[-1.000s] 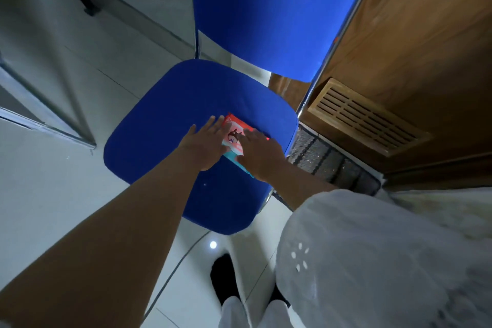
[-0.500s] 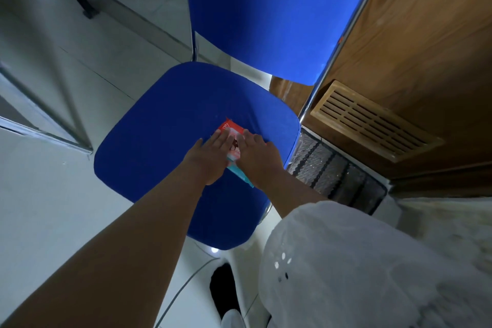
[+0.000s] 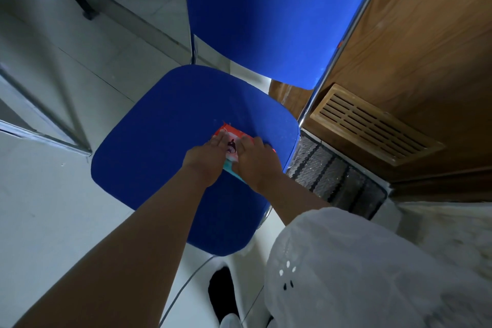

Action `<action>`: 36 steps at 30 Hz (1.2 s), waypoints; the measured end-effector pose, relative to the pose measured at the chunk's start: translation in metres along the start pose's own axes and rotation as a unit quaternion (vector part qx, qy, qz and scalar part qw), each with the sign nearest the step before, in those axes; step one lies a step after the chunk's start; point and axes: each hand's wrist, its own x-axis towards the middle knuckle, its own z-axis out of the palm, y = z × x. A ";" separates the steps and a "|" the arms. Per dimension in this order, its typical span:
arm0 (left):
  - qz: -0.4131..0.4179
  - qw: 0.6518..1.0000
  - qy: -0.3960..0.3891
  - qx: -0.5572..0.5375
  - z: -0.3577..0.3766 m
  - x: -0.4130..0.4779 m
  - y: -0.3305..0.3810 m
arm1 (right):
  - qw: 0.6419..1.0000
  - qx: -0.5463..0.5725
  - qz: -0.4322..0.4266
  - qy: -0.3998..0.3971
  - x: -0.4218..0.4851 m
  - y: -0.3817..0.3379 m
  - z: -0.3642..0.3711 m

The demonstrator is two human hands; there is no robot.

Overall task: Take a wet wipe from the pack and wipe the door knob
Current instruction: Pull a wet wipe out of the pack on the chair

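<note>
White tiled floor [image 3: 53,208] is seen over the left half, w/ a wooden door [image 3: 426,48] filling the upper right. A blue chair is set betw. them: backrest [image 3: 266,13] at top, seat [image 3: 159,162] at centre, chrome frame just beside the door. A white garment [image 3: 372,274] is seen at lower right. A slatted wooden vent [image 3: 372,122] is set low in the door; a dark ribbed mat [image 3: 332,176] lies below it. A dark shoe [image 3: 222,295] is seen at the bottom edge. Both bare forearms are reached down to the seat. The left hand [image 3: 206,157] is laid on the pack's left part, fingers fairly straight, nothing gripped. The right hand [image 3: 255,161] is laid over the pack's right part, fingers bent down onto it; a pinch cannot be told. The wet wipe pack [image 3: 231,144], red, white & teal, lies on the seat's right half, approx. half covered by the hands.
</note>
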 end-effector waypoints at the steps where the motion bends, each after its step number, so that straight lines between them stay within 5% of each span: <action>1: -0.010 1.000 0.001 -0.008 0.001 -0.001 0.001 | 1.000 -0.006 -0.008 -0.003 0.000 0.002 0.000; 10: -0.066 0.992 0.049 -0.100 0.006 0.000 0.004 | 0.998 -0.028 0.001 0.060 0.000 0.015 -0.015; 13: -0.052 0.988 0.057 -0.133 0.009 0.000 0.003 | 0.988 -0.017 0.094 0.123 0.003 0.020 -0.021; 16: -0.001 0.994 0.044 -0.101 0.012 0.000 0.002 | 0.956 0.135 0.210 0.156 0.005 0.018 -0.028; 21: 0.022 0.997 0.074 -0.032 0.010 0.001 0.005 | 0.936 0.271 0.198 0.103 0.001 0.018 -0.029; 27: 0.036 0.988 0.151 0.019 0.014 0.008 0.015 | 0.985 0.129 0.074 -0.085 -0.009 0.028 -0.009; 36: -0.031 0.989 0.143 -0.005 0.011 0.020 0.045 | 0.981 0.122 0.055 -0.138 -0.006 0.030 -0.005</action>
